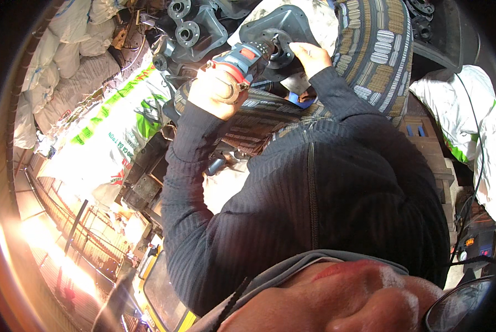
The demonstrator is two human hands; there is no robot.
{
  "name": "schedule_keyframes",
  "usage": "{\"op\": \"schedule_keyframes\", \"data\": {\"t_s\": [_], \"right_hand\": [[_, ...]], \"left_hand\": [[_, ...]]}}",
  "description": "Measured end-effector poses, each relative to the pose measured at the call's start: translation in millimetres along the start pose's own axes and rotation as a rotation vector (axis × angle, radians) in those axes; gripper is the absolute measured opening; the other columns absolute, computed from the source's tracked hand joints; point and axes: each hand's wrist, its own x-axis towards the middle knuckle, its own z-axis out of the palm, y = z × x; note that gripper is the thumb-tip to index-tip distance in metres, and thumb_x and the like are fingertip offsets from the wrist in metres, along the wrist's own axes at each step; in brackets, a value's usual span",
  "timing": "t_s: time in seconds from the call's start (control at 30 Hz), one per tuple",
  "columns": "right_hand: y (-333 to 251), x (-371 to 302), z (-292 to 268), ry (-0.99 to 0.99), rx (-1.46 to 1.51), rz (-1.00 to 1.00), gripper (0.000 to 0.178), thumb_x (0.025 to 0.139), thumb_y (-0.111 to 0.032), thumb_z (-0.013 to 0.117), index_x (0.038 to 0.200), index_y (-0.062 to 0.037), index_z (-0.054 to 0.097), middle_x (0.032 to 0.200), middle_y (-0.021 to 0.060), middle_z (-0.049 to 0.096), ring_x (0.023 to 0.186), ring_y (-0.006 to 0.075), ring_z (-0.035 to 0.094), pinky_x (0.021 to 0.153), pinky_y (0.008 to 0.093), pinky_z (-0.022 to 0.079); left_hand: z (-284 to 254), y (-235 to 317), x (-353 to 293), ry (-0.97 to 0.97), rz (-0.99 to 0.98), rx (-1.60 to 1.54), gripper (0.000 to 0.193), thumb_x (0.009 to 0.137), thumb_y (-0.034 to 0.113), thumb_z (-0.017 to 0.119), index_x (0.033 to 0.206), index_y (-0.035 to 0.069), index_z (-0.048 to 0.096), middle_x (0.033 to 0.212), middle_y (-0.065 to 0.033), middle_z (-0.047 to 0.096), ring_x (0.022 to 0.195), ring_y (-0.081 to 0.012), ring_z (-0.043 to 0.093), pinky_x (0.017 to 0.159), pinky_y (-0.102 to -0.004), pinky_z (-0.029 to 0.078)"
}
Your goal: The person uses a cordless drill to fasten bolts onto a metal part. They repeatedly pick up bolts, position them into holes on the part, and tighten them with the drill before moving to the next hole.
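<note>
My left hand [217,91] is wrapped round a blue-grey and red power drill [242,60]. Its black front end points right, up against the round flange of a dark grey moulded part [281,60]. That part has a broad plate with rounded corners behind the flange. At the flange's right side is my right hand [312,58], thumb and finger pinched together at its rim. Whether a small piece sits between those fingertips cannot be made out. The cloth-covered tyre-shaped ring [375,55] curves round below and to the right of the part.
Similar dark grey flanged parts [204,36] are piled at the upper left. White sacks [112,133] lie on the left, with more white sacking [452,105] on the right. A black cable [476,122] hangs down the right side. A dark bin [439,44] stands at the upper right.
</note>
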Motion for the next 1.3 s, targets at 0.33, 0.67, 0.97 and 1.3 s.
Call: {"op": "schedule_keyframes", "data": {"t_s": [0.33,0.67,0.97,1.3], "right_hand": [[-23.7,-4.4,-3.3,-0.034,-0.123,0.123,0.036,0.085,-0.028,0.058,0.102,0.0036,0.060,0.089,0.0115,0.065,0.082,0.0136,0.059,0.077,0.0257,0.045],[-29.1,-5.2,-2.5,0.041,-0.248,0.030,0.036,0.083,-0.030,0.058,0.098,0.0024,0.062,0.094,0.0191,0.063,0.087,0.0301,0.062,0.077,0.0335,0.047],[-6.8,6.5,1.9,0.029,-0.292,-0.012,0.036,0.082,-0.035,0.058,0.096,-0.0024,0.064,0.085,0.0172,0.065,0.081,0.0289,0.063,0.074,0.0338,0.048],[-14.0,16.9,-9.1,-0.050,-0.183,-0.301,0.028,0.083,-0.027,0.061,0.098,-0.0029,0.063,0.072,0.0021,0.059,0.059,0.0085,0.049,0.055,0.0240,0.037]], "left_hand": [[-50.3,29.3,29.6,-0.056,0.124,-0.046,0.062,0.066,0.021,0.070,0.118,0.003,0.043,0.101,-0.0121,0.060,0.096,-0.0243,0.058,0.085,-0.0330,0.046],[-33.2,21.7,32.0,-0.165,-0.115,-0.833,0.059,0.068,0.021,0.066,0.121,0.007,0.042,0.114,-0.0114,0.053,0.105,-0.0263,0.050,0.094,-0.0362,0.039],[-23.4,32.9,9.1,-0.034,-0.083,-0.146,0.034,0.075,0.015,0.060,0.109,0.012,0.057,0.102,-0.0055,0.061,0.099,-0.0239,0.056,0.087,-0.0363,0.043],[74.8,77.7,-140.1,-0.078,-0.178,-0.454,0.076,0.065,0.015,0.066,0.133,0.009,0.032,0.113,-0.0191,0.055,0.100,-0.0329,0.056,0.086,-0.0375,0.045]]}}
